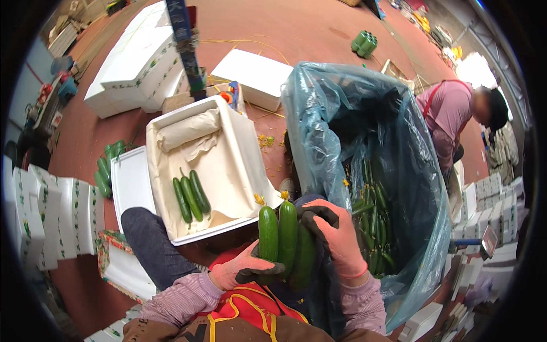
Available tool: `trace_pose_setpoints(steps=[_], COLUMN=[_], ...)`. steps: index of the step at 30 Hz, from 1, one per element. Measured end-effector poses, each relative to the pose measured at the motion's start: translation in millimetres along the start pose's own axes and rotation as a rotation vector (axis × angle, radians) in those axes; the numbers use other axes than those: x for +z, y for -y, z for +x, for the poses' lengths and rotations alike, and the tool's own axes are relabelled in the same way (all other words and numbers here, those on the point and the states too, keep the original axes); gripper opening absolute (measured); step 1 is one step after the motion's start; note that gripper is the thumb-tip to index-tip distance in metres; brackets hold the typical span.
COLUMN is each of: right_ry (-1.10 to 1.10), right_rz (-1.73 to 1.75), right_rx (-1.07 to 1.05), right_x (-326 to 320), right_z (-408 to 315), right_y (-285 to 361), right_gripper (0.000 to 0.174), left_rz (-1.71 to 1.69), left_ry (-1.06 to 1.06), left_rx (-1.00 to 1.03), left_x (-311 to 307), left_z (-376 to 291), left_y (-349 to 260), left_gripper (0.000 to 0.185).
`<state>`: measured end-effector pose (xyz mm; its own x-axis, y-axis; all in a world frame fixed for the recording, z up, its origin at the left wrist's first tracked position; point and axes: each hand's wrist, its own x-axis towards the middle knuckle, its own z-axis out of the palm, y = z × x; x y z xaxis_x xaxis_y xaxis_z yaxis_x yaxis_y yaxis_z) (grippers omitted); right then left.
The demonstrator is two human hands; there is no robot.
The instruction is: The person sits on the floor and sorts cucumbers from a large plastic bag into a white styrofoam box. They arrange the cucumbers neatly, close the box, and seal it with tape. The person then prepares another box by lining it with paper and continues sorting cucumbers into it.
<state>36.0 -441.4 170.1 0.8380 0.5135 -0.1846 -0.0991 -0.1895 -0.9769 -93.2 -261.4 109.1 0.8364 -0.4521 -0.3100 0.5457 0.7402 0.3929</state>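
My left hand (248, 266), in a pink glove with dark palm coating, grips the lower part of several cucumbers (268, 231) held upright in front of me. Two of them carry withered yellow blossoms at the top. My right hand (339, 239), gloved alike, curls its fingers at the upper end of the rightmost cucumber (302, 256). To the left, a white foam box (252, 158) lined with cream paper (230, 179) holds three cucumbers (190, 197) lying side by side. On the right, a deep container lined with blue plastic film (314, 141) holds many loose cucumbers (376, 226).
A foam lid (133, 184) leans left of the box, near bundled green bottles or cylinders (102, 177). Stacked foam boxes (132, 64) and a closed one (252, 77) stand beyond. A dark post (183, 42) rises behind the box. Another person (446, 111) bends over at right.
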Motion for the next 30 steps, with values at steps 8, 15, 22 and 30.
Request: trace_pose_setpoints(steps=[8,15,22,30], right_ry=[-0.214,-0.272,0.063,0.172], right_rz=[-0.407,-0.887,-0.224,-0.386], right_rx=[-0.3,-0.645,0.057,0.163], right_x=[54.7,50.4,40.6,45.8], right_z=[-19.9,-20.7,-15.3,-15.1], right_y=[-14.5,-10.6,-12.8,-3.4], right_gripper=[0.016,0.012,0.023,0.022], left_rz=[0.006,-0.008,0.063,0.175], left_ry=[-0.069,-0.017,0.08,0.034], left_rx=[0.016,-0.022,-0.139,-0.164], left_x=[-16.7,-24.5,-18.8,-7.2], left_z=[-43.5,-52.8,-50.1,-46.6], left_y=[11.2,13.4,14.5,15.2], left_gripper=[0.072,0.069,0.067,0.067])
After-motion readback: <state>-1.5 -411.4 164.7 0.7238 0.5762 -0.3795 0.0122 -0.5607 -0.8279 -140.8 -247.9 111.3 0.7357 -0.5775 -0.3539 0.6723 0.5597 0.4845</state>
